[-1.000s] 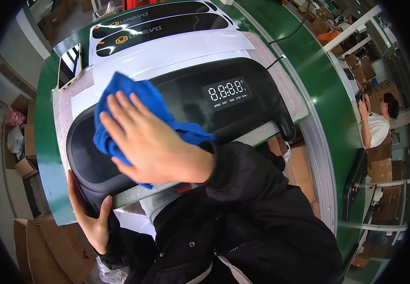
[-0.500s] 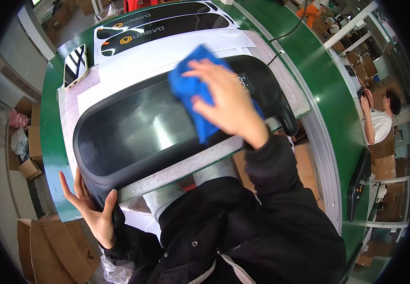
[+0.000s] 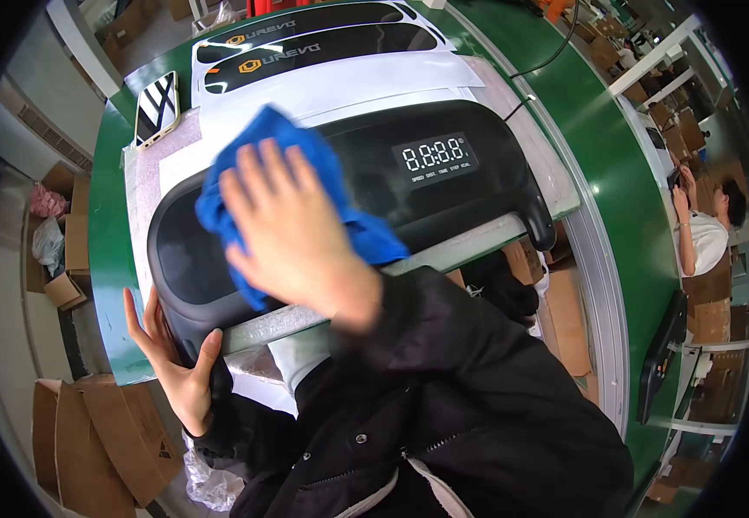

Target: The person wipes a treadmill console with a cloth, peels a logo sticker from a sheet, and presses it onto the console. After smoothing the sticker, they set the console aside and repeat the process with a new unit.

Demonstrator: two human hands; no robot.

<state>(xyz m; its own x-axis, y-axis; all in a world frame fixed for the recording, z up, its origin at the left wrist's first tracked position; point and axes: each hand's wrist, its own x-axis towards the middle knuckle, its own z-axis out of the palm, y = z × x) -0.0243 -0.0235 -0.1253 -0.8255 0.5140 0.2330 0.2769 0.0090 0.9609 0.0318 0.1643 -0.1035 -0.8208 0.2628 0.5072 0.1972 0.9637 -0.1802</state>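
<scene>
A long black panel (image 3: 366,164) with rounded ends lies on a foam-covered support, and a lit digit display (image 3: 436,156) shows near its right end. My right hand (image 3: 284,229) presses a blue cloth (image 3: 323,173) flat onto the panel's left half, fingers spread over the cloth. At the panel's lower left corner, my left hand (image 3: 176,371) holds the edge, thumb and fingers apart around it. The cloth hides part of the panel's surface.
Dark strips printed UREVO (image 3: 331,53) on white sheets lie behind the panel. A phone (image 3: 157,110) rests on the green table (image 3: 108,233) at the left. Cardboard boxes (image 3: 124,440) stand lower left. Another person (image 3: 703,237) is at the far right.
My right hand has swept the blue cloth from the panel's middle-right to its left half, uncovering the lit display. My left hand stays at the corner. The view has shifted slightly.
</scene>
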